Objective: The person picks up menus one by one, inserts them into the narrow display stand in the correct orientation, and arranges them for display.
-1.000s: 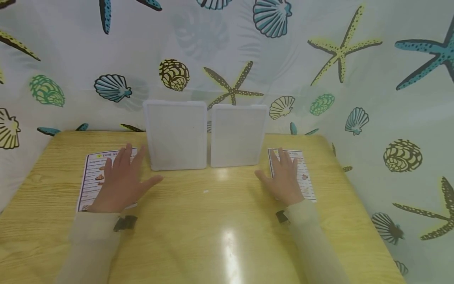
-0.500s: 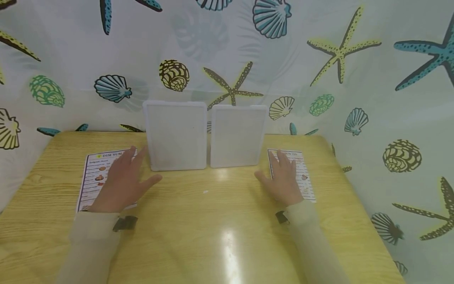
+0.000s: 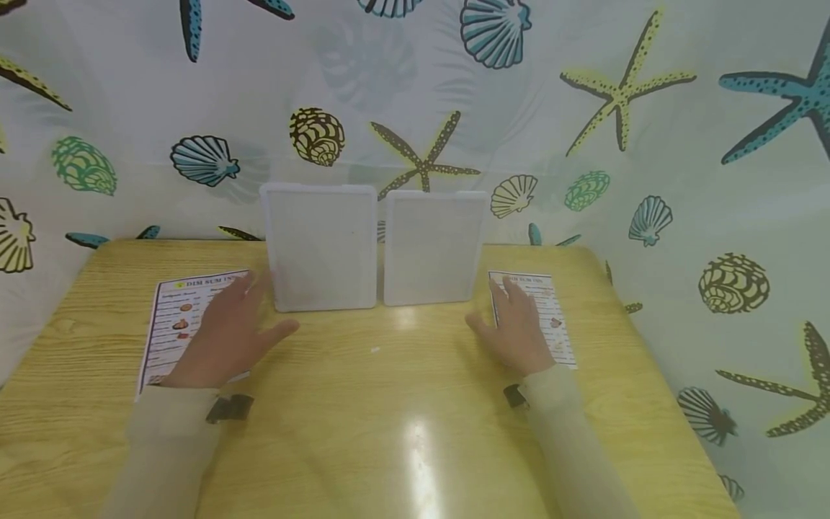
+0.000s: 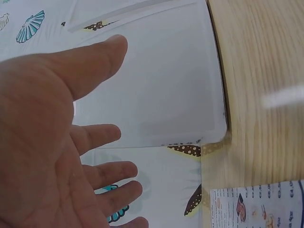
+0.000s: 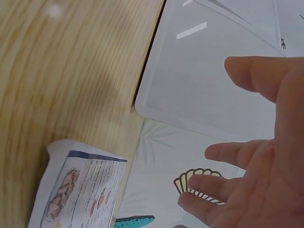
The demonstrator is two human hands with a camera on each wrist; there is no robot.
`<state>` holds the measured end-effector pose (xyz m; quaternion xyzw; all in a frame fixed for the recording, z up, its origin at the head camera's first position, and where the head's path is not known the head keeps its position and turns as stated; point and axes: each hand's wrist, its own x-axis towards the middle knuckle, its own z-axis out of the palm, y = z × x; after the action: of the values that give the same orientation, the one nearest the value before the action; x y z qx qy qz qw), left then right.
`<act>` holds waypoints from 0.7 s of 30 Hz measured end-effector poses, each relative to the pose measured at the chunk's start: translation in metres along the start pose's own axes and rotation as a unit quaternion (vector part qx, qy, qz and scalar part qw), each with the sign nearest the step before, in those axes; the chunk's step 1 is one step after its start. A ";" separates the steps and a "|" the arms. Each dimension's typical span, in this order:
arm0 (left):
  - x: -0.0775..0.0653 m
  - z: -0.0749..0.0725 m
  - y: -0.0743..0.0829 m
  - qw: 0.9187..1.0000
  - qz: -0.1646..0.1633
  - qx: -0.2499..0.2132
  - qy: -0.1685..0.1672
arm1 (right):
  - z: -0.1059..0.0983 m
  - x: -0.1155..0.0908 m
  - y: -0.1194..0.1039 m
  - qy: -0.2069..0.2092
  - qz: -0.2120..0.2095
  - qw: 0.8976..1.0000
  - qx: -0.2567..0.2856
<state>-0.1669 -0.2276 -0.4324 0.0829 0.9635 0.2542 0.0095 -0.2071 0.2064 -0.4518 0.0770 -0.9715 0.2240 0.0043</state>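
My left hand [image 3: 227, 324] is held above the left printed dim sum menu [image 3: 188, 306], hiding part of it. Its fingers are relaxed and spread, with the thumb out to the right and nothing in the palm [image 4: 42, 166]. Over the right menu [image 3: 551, 317] is my right hand [image 3: 515, 328], likewise relaxed, its thumb pointing left; it too holds nothing. Between the hands, at the back of the table, two whitish rectangular panels with rounded corners stand upright: a left panel [image 3: 322, 249] and a slightly smaller right panel [image 3: 433, 249]. Neither hand visibly grips a panel or a menu.
The wooden table [image 3: 363, 432] reflects a bright light near its front middle. A small white scrap [image 3: 375, 349] lies near the centre. Behind and to the right hangs a white cloth [image 3: 402, 79] printed with shells and starfish. Each wrist carries a dark strap [image 3: 230, 408].
The fingers of my left hand have lowered and bent a little, uncovering more of the left menu's heading. My right fingers have dipped slightly. The panels and menus have not moved.
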 end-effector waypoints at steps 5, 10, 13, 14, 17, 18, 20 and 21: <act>0.001 0.003 0.001 1.000 0.015 -0.014 0.000 | 0.000 -0.001 0.003 -0.010 0.004 1.000 0.001; 0.002 0.005 0.005 0.999 0.030 -0.031 -0.011 | 0.000 -0.002 0.007 -0.020 0.014 1.000 -0.003; 0.002 0.006 0.006 0.998 0.029 -0.040 -0.029 | 0.000 -0.002 0.008 -0.025 0.021 0.999 -0.008; 0.002 0.007 0.006 0.998 0.029 -0.040 -0.033 | 0.000 -0.002 0.009 -0.025 0.023 0.999 -0.009; 0.002 0.009 0.007 0.998 0.030 -0.037 -0.039 | 0.001 -0.003 0.010 -0.026 0.030 0.999 -0.018; 0.002 0.010 0.007 0.998 0.030 -0.035 -0.039 | 0.001 -0.003 0.010 -0.026 0.032 0.999 -0.021; 0.003 0.011 0.004 0.999 0.024 -0.026 -0.036 | 0.001 -0.003 0.009 -0.027 0.038 0.998 -0.029; 0.004 0.012 0.002 0.999 0.016 -0.026 -0.035 | 0.001 -0.003 0.008 -0.029 0.039 0.998 -0.031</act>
<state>-0.1694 -0.2196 -0.4416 0.1070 0.9542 0.2764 0.0415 -0.2051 0.2141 -0.4561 0.0448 -0.9800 0.1915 -0.0299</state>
